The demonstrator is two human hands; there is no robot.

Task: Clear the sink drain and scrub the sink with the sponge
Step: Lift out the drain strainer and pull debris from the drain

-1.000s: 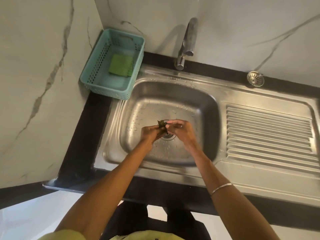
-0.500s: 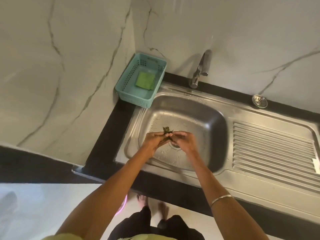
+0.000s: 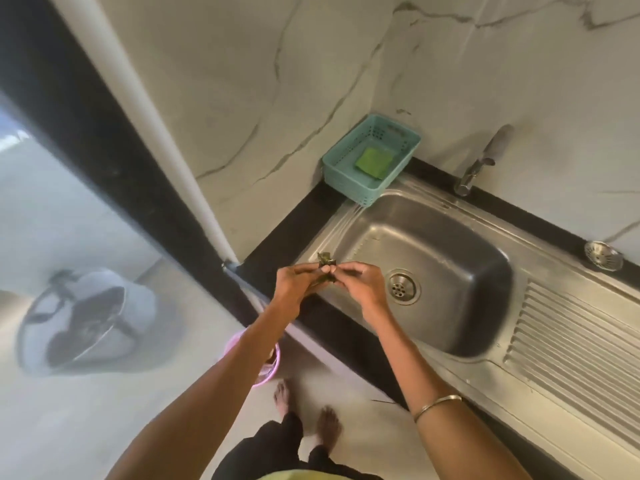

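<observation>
Far left, at 9 o'clock: blurred bucket [image 3: 86, 320] stood on floor, poss. w/ a dark liner; too smeared to say more. Pink bin [image 3: 268, 367] sat on floor under the wrists, prob. placed there to catch waste.

Centre: left hand [image 3: 298, 282] & right hand [image 3: 360, 282] were brought together over sink's near-left rim, fingertips pinching dark green leafy scrap [image 3: 325, 270] between them. Held clear of the basin, likely so the gunk would go in a bin, not back down the drain [image 3: 401, 289].

Drain lay just at 3 o'clock of the hands, holes visible, looked clear.

At 12 o'clock: teal basket [image 3: 337, 157] in wall corner, green sponge [image 3: 375, 162] flat inside, untouched; kept near tap [image 3: 479, 168] for easy reach. Scrub step not yet begun.

At 3 o'clock: sink [image 3: 467, 258] basin bare, strainer [image 3: 602, 259] parked on back ledge, off the drain, prob. to give access.
</observation>
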